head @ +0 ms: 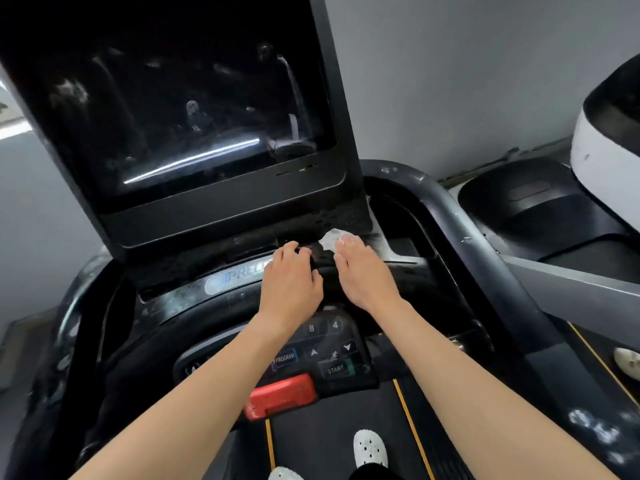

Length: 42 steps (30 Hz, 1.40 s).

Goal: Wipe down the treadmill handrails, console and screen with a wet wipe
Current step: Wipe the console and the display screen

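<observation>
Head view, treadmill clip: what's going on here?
A person stands on the treadmill belt, both arms reaching to the console. The right hand presses a white wet wipe with flat fingers onto the ledge just below the screen. The left hand rests beside it on the same ledge, not on the wipe. The dark screen shows smudges or reflections. Neither hand is on the handrails.
</observation>
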{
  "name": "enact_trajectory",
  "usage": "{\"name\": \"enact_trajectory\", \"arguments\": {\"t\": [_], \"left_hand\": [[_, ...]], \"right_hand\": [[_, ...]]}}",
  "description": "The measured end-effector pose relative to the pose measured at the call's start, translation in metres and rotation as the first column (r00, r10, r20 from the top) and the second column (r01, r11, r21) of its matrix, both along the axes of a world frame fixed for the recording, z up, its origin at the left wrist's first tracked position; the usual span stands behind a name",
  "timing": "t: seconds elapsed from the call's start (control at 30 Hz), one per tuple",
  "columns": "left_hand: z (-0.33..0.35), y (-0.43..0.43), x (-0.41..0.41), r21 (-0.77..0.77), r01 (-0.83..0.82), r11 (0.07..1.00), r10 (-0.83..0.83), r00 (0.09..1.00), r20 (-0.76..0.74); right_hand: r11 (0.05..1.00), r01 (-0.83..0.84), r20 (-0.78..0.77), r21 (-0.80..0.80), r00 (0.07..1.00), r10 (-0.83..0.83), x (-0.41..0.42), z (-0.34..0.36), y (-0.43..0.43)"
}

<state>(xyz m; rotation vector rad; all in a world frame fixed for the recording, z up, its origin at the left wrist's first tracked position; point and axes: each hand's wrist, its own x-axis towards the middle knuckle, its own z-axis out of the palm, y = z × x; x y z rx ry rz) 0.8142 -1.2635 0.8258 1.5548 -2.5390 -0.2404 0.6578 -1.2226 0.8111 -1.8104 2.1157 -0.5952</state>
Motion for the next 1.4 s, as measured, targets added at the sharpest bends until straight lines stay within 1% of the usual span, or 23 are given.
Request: {"name": "enact_trajectory", "arguments": {"t": [0.07, 0.1, 0.13, 0.2, 0.27, 0.37, 0.43, 0.5, 0.53, 0.6, 0.7, 0.73, 0.77, 0.83, 0.9, 0.97, 1.03, 1.13, 1.2, 1.23, 1.3, 1.37, 1.4], "left_hand": [[0.001, -0.002, 0.010, 0.002, -0.043, 0.999, 0.043, 0.999, 0.005], [0.001, -0.002, 0.014, -0.001, -0.056, 0.998, 0.056, 0.998, 0.013], [0.002, -0.002, 0.018, -0.006, -0.065, 0.998, 0.065, 0.998, 0.022], [0.003, -0.002, 0.024, -0.017, -0.073, 0.997, 0.074, 0.997, 0.031], [0.003, -0.002, 0.027, -0.027, -0.069, 0.997, 0.070, 0.997, 0.037], [0.002, -0.002, 0.030, -0.042, -0.061, 0.997, 0.063, 0.997, 0.042], [0.001, -0.002, 0.030, -0.048, -0.065, 0.997, 0.067, 0.997, 0.046], [0.002, -0.001, 0.029, -0.055, -0.066, 0.996, 0.069, 0.996, 0.058], [0.002, -0.001, 0.029, -0.059, -0.062, 0.996, 0.066, 0.996, 0.064], [0.004, -0.002, 0.028, -0.061, -0.052, 0.997, 0.057, 0.996, 0.075], [0.004, -0.004, 0.028, -0.060, -0.041, 0.997, 0.047, 0.995, 0.088], [0.004, -0.004, 0.029, -0.063, -0.038, 0.997, 0.043, 0.996, 0.084], [0.004, -0.004, 0.030, -0.066, -0.034, 0.997, 0.040, 0.996, 0.079], [0.004, -0.004, 0.031, -0.070, -0.024, 0.997, 0.029, 0.997, 0.076], [0.003, -0.004, 0.031, -0.067, -0.016, 0.998, 0.021, 0.997, 0.072], [0.003, -0.004, 0.030, -0.063, -0.017, 0.998, 0.021, 0.998, 0.065], [0.003, -0.004, 0.030, -0.064, -0.015, 0.998, 0.019, 0.998, 0.060], [0.004, -0.004, 0.031, -0.071, -0.005, 0.997, 0.009, 0.999, 0.051], [0.004, -0.004, 0.032, -0.073, 0.000, 0.997, 0.003, 0.999, 0.052], [0.004, -0.005, 0.033, -0.074, 0.004, 0.997, 0.000, 0.998, 0.057], [0.004, -0.005, 0.034, -0.073, 0.010, 0.997, -0.006, 0.998, 0.061], [0.004, -0.006, 0.034, -0.064, 0.015, 0.998, -0.011, 0.998, 0.058], [0.004, -0.006, 0.034, -0.062, 0.015, 0.998, -0.012, 0.998, 0.057]], "right_hand": [[0.993, -0.118, 0.039, -0.010, 0.992, 0.119, 0.021, 0.004, -0.007], [0.989, -0.149, 0.061, -0.014, 0.987, 0.149, 0.030, 0.004, -0.010], [0.986, -0.168, 0.064, -0.013, 0.984, 0.169, 0.036, 0.003, -0.012], [0.987, -0.163, 0.003, -0.006, 0.987, 0.163, 0.038, 0.000, -0.013], [0.999, -0.043, -0.043, -0.021, 0.998, 0.042, 0.030, 0.001, -0.010], [0.979, 0.202, -0.016, -0.032, 0.979, -0.202, 0.016, 0.005, 0.001], [0.965, 0.263, -0.025, -0.007, 0.964, -0.263, 0.019, 0.006, 0.002], [0.961, 0.276, -0.042, -0.011, 0.960, -0.276, 0.029, 0.005, -0.002], [0.964, 0.265, -0.008, -0.008, 0.964, -0.265, 0.035, 0.005, -0.005], [0.985, 0.169, 0.023, -0.018, 0.985, -0.169, 0.045, 0.005, -0.006], [1.000, 0.013, -0.041, -0.025, 0.999, -0.014, 0.042, 0.005, -0.001], [1.000, 0.010, -0.065, -0.024, 0.998, -0.012, 0.035, 0.003, 0.000], [0.999, 0.052, -0.079, -0.011, 0.995, -0.052, 0.026, 0.000, 0.000], [0.982, 0.189, -0.039, 0.024, 0.981, -0.188, 0.009, -0.003, 0.003], [0.963, 0.264, -0.034, 0.057, 0.964, -0.262, 0.000, -0.006, 0.005], [0.962, 0.266, -0.043, 0.057, 0.964, -0.263, 0.002, -0.005, 0.001], [0.968, 0.247, -0.008, 0.038, 0.969, -0.247, 0.012, -0.002, -0.002], [0.997, 0.077, -0.011, 0.003, 0.997, -0.077, 0.028, 0.000, -0.003], [1.000, -0.016, -0.039, -0.026, 0.999, 0.015, 0.029, 0.002, 0.001], [0.999, -0.014, -0.062, -0.038, 0.998, 0.011, 0.025, 0.004, 0.001], [0.999, 0.040, -0.167, -0.018, 0.985, -0.042, 0.014, 0.010, 0.000], [0.990, 0.123, -0.295, 0.071, 0.951, -0.097, 0.004, 0.014, -0.002], [0.978, 0.180, -0.319, 0.108, 0.938, -0.138, 0.002, 0.016, -0.003]]}}
